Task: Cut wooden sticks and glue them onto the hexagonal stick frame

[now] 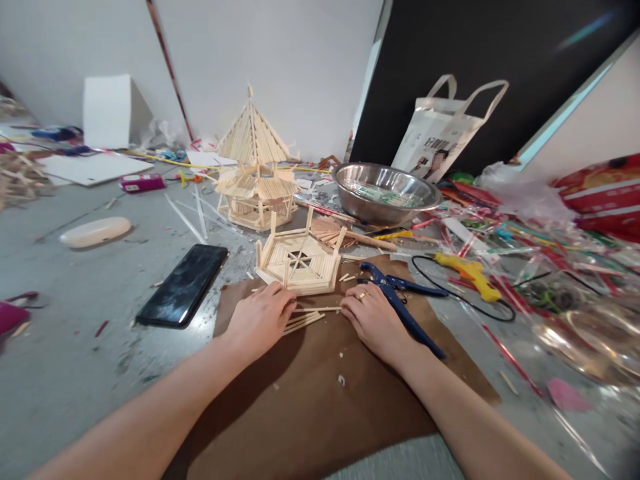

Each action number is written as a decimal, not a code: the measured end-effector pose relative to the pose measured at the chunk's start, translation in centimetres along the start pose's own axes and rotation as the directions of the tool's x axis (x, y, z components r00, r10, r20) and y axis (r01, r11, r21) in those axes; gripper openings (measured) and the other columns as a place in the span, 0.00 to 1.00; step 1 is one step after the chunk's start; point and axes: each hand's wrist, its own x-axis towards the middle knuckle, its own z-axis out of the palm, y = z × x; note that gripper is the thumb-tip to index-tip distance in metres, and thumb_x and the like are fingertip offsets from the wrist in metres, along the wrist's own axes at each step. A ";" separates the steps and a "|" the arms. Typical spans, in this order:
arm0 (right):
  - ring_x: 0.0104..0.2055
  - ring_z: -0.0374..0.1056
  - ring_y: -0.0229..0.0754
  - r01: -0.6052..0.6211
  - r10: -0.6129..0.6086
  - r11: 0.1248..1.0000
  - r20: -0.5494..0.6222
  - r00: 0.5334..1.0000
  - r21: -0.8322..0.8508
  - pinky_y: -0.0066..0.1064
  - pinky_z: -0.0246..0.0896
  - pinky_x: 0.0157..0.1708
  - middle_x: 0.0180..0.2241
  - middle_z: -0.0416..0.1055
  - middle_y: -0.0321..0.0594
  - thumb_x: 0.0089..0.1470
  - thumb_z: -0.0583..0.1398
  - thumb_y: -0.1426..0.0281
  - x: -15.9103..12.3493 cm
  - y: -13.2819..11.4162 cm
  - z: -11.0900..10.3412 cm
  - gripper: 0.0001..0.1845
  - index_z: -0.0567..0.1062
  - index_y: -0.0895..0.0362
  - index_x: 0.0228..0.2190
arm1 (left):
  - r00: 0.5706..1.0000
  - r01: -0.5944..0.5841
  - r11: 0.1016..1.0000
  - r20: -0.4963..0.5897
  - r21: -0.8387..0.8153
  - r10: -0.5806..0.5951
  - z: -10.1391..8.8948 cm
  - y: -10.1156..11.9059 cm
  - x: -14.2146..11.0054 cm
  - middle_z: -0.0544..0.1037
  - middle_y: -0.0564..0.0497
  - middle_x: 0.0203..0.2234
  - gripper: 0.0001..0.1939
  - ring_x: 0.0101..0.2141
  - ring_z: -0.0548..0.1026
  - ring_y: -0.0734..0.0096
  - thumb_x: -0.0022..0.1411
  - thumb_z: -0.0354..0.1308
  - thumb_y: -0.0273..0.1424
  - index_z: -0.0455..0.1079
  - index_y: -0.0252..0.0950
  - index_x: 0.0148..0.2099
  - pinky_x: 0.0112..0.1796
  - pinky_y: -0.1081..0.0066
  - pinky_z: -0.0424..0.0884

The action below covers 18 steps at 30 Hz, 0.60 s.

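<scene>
A thin wooden stick (pixel 317 309) runs level between my two hands. My left hand (pixel 263 312) is closed at its left end, and my right hand (pixel 373 317), with a ring on one finger, is closed at its right end. Several loose sticks (pixel 305 322) lie just below, on the brown sheet (pixel 320 400). Right behind my fingers sits a six-sided stick frame (pixel 300 263) with short upright posts and a spoked centre. Blue-handled pliers (pixel 400 303) lie beside my right hand, their handles spread apart. My fingertips are partly hidden from this angle.
Behind the frame stands a stick pavilion (pixel 255 167). A black phone (pixel 183 287) and white case (pixel 96 232) lie left. Right are a steel bowl (pixel 385 190), yellow glue gun (pixel 470 275), its cable and scattered plastic strips. A tote bag (pixel 435 137) leans at the back.
</scene>
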 end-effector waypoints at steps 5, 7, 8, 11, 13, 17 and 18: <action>0.40 0.58 0.41 0.004 -0.004 1.000 -0.013 1.000 0.010 0.39 0.43 0.47 0.32 0.66 0.40 0.51 0.50 0.73 -0.3 0.0 -0.1 0.07 0.67 0.58 0.27 | 0.999 -0.029 0.998 0.019 0.050 0.028 0.2 0.1 0.0 0.67 0.52 0.35 0.13 0.35 0.67 0.68 0.58 0.41 0.35 0.65 0.42 0.39 0.28 0.73 0.62; 0.39 0.58 0.40 -0.004 0.004 1.000 -0.032 0.999 0.012 0.40 0.41 0.48 0.30 0.66 0.39 0.51 0.50 0.73 -0.4 -0.1 -0.3 0.06 0.67 0.58 0.27 | 0.998 -0.056 0.996 0.007 0.066 0.055 0.2 0.1 0.0 0.68 0.52 0.34 0.13 0.35 0.66 0.68 0.58 0.41 0.36 0.65 0.42 0.38 0.27 0.73 0.62; 0.39 0.58 0.40 -0.003 0.004 1.000 -0.047 0.999 0.016 0.40 0.41 0.48 0.29 0.67 0.38 0.51 0.50 0.73 -0.4 -0.1 -0.4 0.06 0.66 0.58 0.27 | 0.997 -0.075 0.995 0.002 0.072 0.075 0.2 0.1 0.0 0.68 0.52 0.33 0.13 0.35 0.66 0.67 0.58 0.41 0.36 0.66 0.43 0.38 0.27 0.73 0.62; 0.36 0.60 0.38 0.010 -0.006 0.999 -0.095 0.995 0.033 0.39 0.42 0.48 0.27 0.67 0.36 0.52 0.50 0.73 -0.5 -0.3 -0.7 0.06 0.65 0.57 0.26 | 0.989 -0.146 0.986 -0.005 0.082 0.147 0.1 0.1 -0.1 0.69 0.52 0.31 0.14 0.36 0.65 0.67 0.57 0.42 0.36 0.68 0.43 0.35 0.27 0.73 0.62; 0.34 0.60 0.37 0.031 -0.025 0.998 -0.136 0.990 0.049 0.38 0.44 0.47 0.25 0.66 0.35 0.52 0.50 0.73 -0.4 -0.4 -0.9 0.06 0.65 0.56 0.26 | 0.982 -0.190 0.978 -0.008 0.086 0.191 0.2 0.2 -0.2 0.70 0.51 0.30 0.13 0.35 0.65 0.67 0.57 0.43 0.35 0.69 0.42 0.34 0.28 0.72 0.62; 0.39 0.60 0.39 0.067 -0.041 0.996 -0.388 0.921 0.054 0.40 0.48 0.46 0.31 0.66 0.38 0.48 0.53 0.73 -0.6 -0.5 -1.1 0.03 0.64 0.55 0.30 | 0.977 -0.204 0.979 -0.057 0.014 0.204 0.1 0.1 -0.3 0.70 0.51 0.28 0.12 0.33 0.66 0.68 0.57 0.44 0.31 0.69 0.40 0.33 0.29 0.72 0.62; 0.42 0.58 0.42 0.049 -0.020 0.998 -0.494 0.869 0.046 0.41 0.48 0.46 0.35 0.65 0.41 0.47 0.55 0.73 -0.7 -0.5 -1.2 0.08 0.64 0.56 0.33 | 0.977 -0.197 0.979 -0.090 -0.041 0.193 0.1 0.0 -0.3 0.70 0.51 0.28 0.12 0.32 0.67 0.70 0.57 0.43 0.31 0.69 0.39 0.33 0.30 0.73 0.62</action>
